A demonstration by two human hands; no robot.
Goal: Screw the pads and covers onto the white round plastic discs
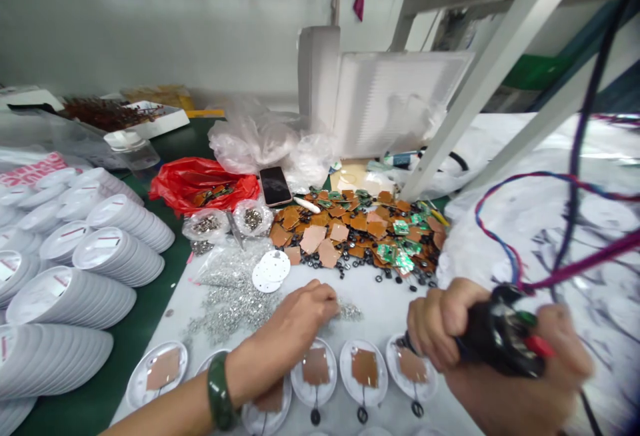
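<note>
My right hand (pixel 505 393) is wrapped around a black electric screwdriver (pixel 480 336) with a red-and-blue twisted cable at its rear. Its tip points at the rightmost round white cover (pixel 433 383), which holds a brown square plate (pixel 413 364). My left hand (pixel 300 316), a green bangle on its wrist, rests by a small pile of tiny silver screws (pixel 350 311). Its fingers are curled together, and what they hold, if anything, is hidden. Beneath that arm and beside it lie several more white covers (pixel 364 396) with brown plates, some with a black disc on a wire.
Stacks of white covers (pixel 120 256) line the left side. Brown plates and green circuit boards (pixel 395 259) are heaped at the back, near a phone (pixel 275 186) and a red bag (pixel 200 173). A slanted metal post (pixel 480 83) and hanging cable (pixel 575 156) stand at right.
</note>
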